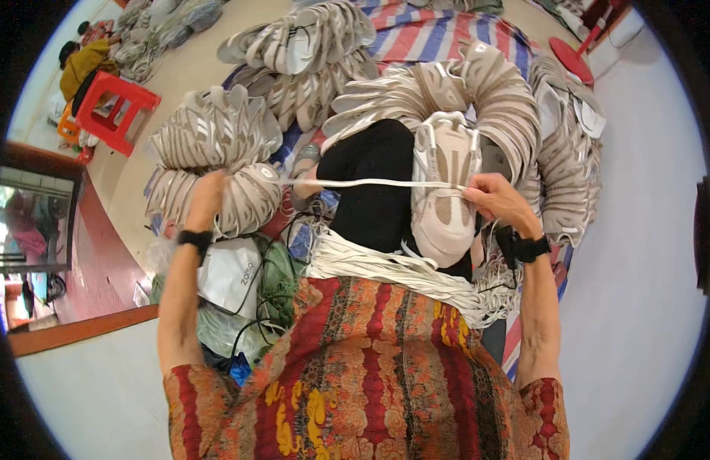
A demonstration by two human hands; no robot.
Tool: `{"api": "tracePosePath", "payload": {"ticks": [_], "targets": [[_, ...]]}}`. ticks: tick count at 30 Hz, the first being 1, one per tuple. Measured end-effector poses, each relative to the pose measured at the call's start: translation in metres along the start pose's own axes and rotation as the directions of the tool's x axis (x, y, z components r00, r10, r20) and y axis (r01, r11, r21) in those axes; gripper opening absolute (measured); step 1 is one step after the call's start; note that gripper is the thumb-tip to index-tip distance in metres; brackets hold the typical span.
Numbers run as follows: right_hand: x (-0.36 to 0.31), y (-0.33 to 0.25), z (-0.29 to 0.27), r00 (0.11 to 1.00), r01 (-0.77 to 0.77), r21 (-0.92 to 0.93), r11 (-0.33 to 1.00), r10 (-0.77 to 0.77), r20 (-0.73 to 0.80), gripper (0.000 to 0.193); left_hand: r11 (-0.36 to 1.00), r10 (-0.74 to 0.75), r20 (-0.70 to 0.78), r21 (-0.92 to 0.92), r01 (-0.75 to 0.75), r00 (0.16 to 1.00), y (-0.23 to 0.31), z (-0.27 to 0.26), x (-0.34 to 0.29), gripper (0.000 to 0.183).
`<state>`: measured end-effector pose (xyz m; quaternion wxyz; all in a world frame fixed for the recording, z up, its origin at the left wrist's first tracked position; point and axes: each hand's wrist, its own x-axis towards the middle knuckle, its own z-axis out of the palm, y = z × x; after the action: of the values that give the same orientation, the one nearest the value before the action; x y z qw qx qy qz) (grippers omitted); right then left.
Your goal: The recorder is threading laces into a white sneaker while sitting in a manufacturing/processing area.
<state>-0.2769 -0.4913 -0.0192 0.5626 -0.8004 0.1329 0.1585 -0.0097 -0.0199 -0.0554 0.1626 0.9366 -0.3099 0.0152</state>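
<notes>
A beige and white sneaker upper (447,226) lies over my right thigh, its toe pointing toward me. From its eyelets a white shoelace (370,183) runs taut and level to the left, across my dark-clothed legs. My left hand (207,201) is drawn out to the left at the lace's far end; its fingers are closed and blurred. At the upper's right edge my right hand (499,201) pinches the lace by the eyelets between thumb and fingers. A bundle of loose white laces (370,261) lies across my lap.
Rows of stacked uppers (508,100) curve around in front, with more stacks (217,130) at the left. A striped sheet (447,34) lies beneath. Plastic bags (230,276) sit by my left side. Farther off are a red stool (113,111) and a seated person (86,69).
</notes>
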Motion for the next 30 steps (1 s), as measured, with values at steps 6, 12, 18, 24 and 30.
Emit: {"api": "tracePosePath", "payload": {"ticks": [6,12,18,24,30], "targets": [[-0.008,-0.015,0.001,0.997,-0.064,0.204,0.977,0.056,0.044,0.026,0.670,0.342,-0.247,-0.613,-0.419,0.907,0.208,0.071,0.058,0.018],[-0.016,-0.019,-0.004,0.999,-0.034,0.271,0.962,0.029,0.025,0.024,0.864,0.310,0.345,-0.491,-0.111,0.886,0.315,0.083,0.076,0.051],[-0.018,-0.007,-0.019,0.999,-0.003,0.301,0.954,-0.007,0.035,0.026,0.671,0.440,0.539,-0.729,0.136,0.719,0.300,0.081,0.082,0.031],[-0.097,0.015,-0.070,0.975,-0.179,0.094,0.979,0.189,-0.116,0.026,0.730,0.255,0.371,-0.679,0.074,0.893,0.185,0.044,0.057,0.028],[-0.253,0.026,-0.141,0.763,-0.534,-0.045,0.844,0.458,-0.457,0.017,0.948,-0.133,0.192,-0.261,0.181,0.972,0.012,-0.075,-0.009,0.029]]}}
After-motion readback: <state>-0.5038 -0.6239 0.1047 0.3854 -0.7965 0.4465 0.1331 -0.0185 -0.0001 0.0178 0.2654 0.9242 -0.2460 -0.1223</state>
